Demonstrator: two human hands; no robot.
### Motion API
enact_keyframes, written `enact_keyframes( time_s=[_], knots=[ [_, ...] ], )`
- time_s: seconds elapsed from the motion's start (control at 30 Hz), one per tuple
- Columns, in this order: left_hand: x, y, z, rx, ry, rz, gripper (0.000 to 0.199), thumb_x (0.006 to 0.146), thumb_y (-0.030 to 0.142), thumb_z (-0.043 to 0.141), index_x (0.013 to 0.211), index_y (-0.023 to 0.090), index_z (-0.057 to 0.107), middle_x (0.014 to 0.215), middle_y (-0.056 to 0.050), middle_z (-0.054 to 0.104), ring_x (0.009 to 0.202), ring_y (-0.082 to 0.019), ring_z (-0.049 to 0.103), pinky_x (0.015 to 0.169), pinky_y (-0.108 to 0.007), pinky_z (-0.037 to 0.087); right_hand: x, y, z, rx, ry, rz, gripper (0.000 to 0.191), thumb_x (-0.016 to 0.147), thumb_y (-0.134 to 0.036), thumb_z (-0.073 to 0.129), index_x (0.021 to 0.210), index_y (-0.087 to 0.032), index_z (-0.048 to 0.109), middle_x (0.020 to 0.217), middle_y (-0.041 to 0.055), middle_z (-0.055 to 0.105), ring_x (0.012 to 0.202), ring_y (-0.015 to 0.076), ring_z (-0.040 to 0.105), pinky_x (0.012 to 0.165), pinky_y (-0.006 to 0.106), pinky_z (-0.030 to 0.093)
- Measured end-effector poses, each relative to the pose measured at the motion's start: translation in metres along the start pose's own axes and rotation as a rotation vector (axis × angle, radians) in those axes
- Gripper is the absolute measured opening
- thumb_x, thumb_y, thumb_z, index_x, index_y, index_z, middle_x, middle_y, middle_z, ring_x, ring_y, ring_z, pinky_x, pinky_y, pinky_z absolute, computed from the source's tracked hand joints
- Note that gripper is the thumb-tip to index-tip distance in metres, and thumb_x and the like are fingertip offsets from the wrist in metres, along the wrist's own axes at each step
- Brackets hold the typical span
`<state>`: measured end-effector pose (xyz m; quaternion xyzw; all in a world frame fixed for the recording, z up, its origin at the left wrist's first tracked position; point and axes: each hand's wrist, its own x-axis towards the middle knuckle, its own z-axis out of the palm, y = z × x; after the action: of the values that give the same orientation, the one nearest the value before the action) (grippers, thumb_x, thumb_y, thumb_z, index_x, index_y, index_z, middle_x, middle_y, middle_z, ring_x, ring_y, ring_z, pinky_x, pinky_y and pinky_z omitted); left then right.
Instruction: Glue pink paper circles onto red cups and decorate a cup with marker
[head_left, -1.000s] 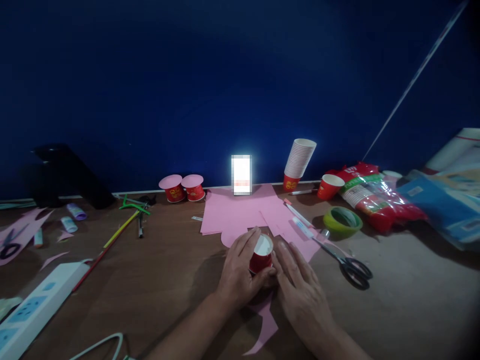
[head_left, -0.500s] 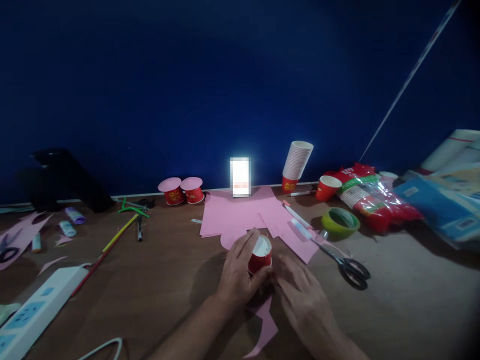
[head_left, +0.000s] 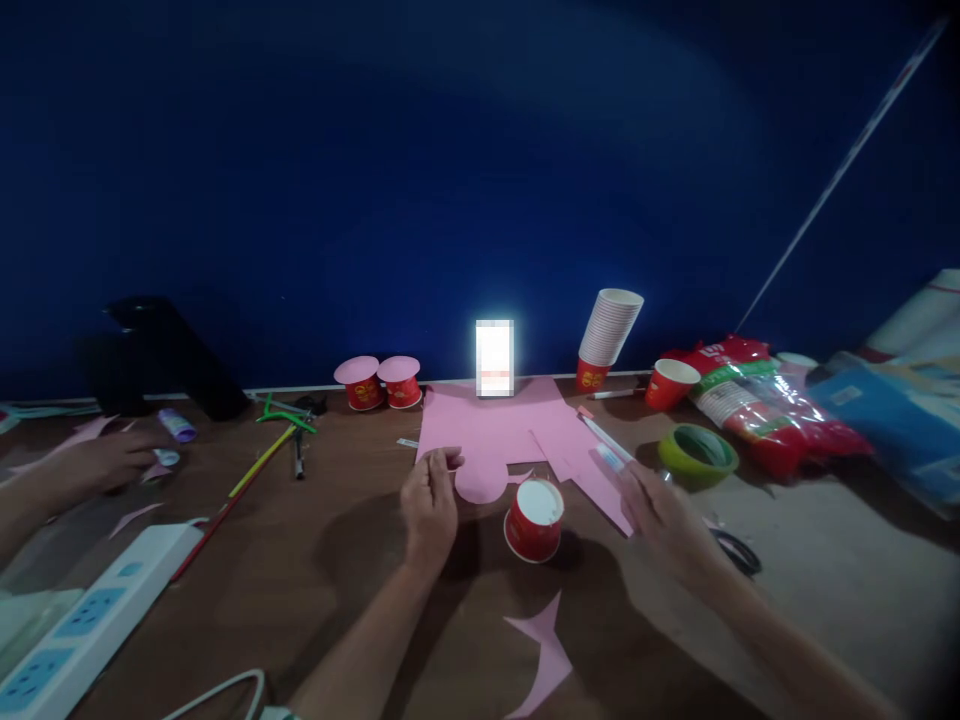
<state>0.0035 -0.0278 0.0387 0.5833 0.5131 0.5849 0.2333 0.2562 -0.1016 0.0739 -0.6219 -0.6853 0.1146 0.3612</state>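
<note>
A red paper cup (head_left: 534, 530) stands upside down between my hands, untouched, with white on its upturned base. My left hand (head_left: 431, 500) is beside the left edge of a pink paper circle (head_left: 481, 478). Its fingers are curled together; whether they grip the circle's edge is not clear. Over to the right, my right hand (head_left: 654, 505) is at the near end of a slim white pen-like tube (head_left: 604, 440). Blur hides whether its fingers have closed on the tube. Scissors (head_left: 736, 550) lie partly hidden beneath that forearm.
Another person's hand (head_left: 112, 458) is by a purple glue stick (head_left: 176, 425) at left. Two pink-topped cups (head_left: 358, 385), pink sheets (head_left: 487, 415) and stacked cups (head_left: 609, 330) stand or lie behind. Green tape (head_left: 697, 455) lies right, a power strip (head_left: 105, 610) left.
Both my hands have left the red cup, the left moving outward and the right up toward the white tube. Another person's hand has come in at the left. The view has shifted slightly.
</note>
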Motion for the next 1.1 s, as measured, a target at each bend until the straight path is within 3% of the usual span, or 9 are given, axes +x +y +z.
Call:
enact_keyframes(
  time_s=[0.07,0.13,0.2,0.27,0.37,0.53,0.9,1.0,1.1],
  knots=[
    [0.01,-0.008,-0.002,0.049,0.027,-0.123,0.041,0.091,0.042,0.038,0.079,0.014,0.065,0.06,-0.003,0.063,0.062,-0.017,0.063,0.062,-0.027,0.049,0.013,0.002,0.001,0.021,-0.039,0.064,0.045,0.095,-0.04,0.031,0.055,-0.024,0.042,0.044,-0.0012,0.049,0.044,0.0159,0.046,0.051,0.029,0.038],
    [0.015,-0.016,-0.003,0.112,-0.045,-0.18,0.041,0.087,0.047,0.045,0.071,0.015,0.065,0.055,-0.002,0.061,0.059,-0.017,0.062,0.059,-0.026,0.047,0.023,0.002,0.005,0.041,-0.082,0.098,0.042,0.094,-0.041,0.035,0.057,-0.023,0.042,0.047,-0.0021,0.05,0.045,0.0141,0.047,0.051,0.027,0.038],
    [0.016,-0.023,-0.001,0.188,-0.169,-0.173,0.035,0.081,0.047,0.056,0.069,0.015,0.066,0.063,-0.004,0.065,0.064,-0.018,0.062,0.062,-0.027,0.048,0.03,0.002,0.011,0.074,-0.1,0.092,0.033,0.091,-0.039,0.042,0.064,-0.022,0.046,0.054,-0.0023,0.054,0.049,0.0136,0.049,0.052,0.026,0.038],
    [0.013,-0.027,0.001,0.31,-0.246,-0.072,0.03,0.076,0.043,0.063,0.09,0.016,0.068,0.086,-0.006,0.07,0.082,-0.021,0.064,0.076,-0.031,0.049,0.035,0.002,0.02,0.121,-0.114,0.076,0.024,0.089,-0.037,0.045,0.072,-0.021,0.05,0.059,-0.0022,0.058,0.053,0.0138,0.052,0.054,0.025,0.039],
    [0.008,-0.025,0.003,0.54,-0.338,0.074,0.052,0.073,0.046,0.066,0.116,0.019,0.059,0.119,-0.01,0.064,0.111,-0.028,0.054,0.096,-0.041,0.04,0.043,0.004,0.033,0.214,-0.169,0.059,0.016,0.088,-0.034,0.047,0.088,-0.021,0.056,0.069,-0.0004,0.064,0.063,0.0159,0.059,0.059,0.027,0.042],
    [0.004,-0.02,0.003,0.704,-0.498,0.126,0.056,0.077,0.045,0.063,0.124,0.018,0.054,0.124,-0.012,0.061,0.115,-0.031,0.051,0.098,-0.045,0.036,0.061,0.007,0.051,0.394,-0.28,0.161,0.018,0.087,-0.033,0.049,0.098,-0.021,0.056,0.073,0.0003,0.064,0.065,0.0154,0.061,0.06,0.028,0.046],
    [0.002,-0.029,0.006,0.593,-0.46,0.147,0.042,0.082,0.03,0.058,0.122,0.019,0.055,0.121,-0.01,0.063,0.11,-0.026,0.056,0.096,-0.041,0.041,0.104,-0.004,0.084,0.576,-0.596,0.258,0.023,0.07,-0.023,0.071,0.092,-0.017,0.063,0.067,0.0018,0.069,0.061,0.0173,0.064,0.057,0.028,0.049],
    [0.001,-0.032,0.008,0.51,-0.435,0.154,0.04,0.082,0.03,0.059,0.12,0.02,0.056,0.117,-0.01,0.065,0.109,-0.026,0.057,0.096,-0.043,0.042,0.108,-0.011,0.091,0.659,-0.603,0.277,0.026,0.064,-0.018,0.075,0.086,-0.017,0.063,0.064,-0.0006,0.068,0.062,0.0161,0.063,0.057,0.027,0.049],
    [-0.001,-0.029,0.008,0.375,-0.383,0.166,0.047,0.082,0.035,0.059,0.125,0.019,0.052,0.122,-0.011,0.061,0.112,-0.026,0.054,0.097,-0.044,0.042,0.113,-0.013,0.091,0.751,-0.509,0.311,0.024,0.063,-0.019,0.074,0.082,-0.018,0.06,0.062,-0.0035,0.064,0.061,0.0132,0.06,0.058,0.025,0.049]
  ],
)
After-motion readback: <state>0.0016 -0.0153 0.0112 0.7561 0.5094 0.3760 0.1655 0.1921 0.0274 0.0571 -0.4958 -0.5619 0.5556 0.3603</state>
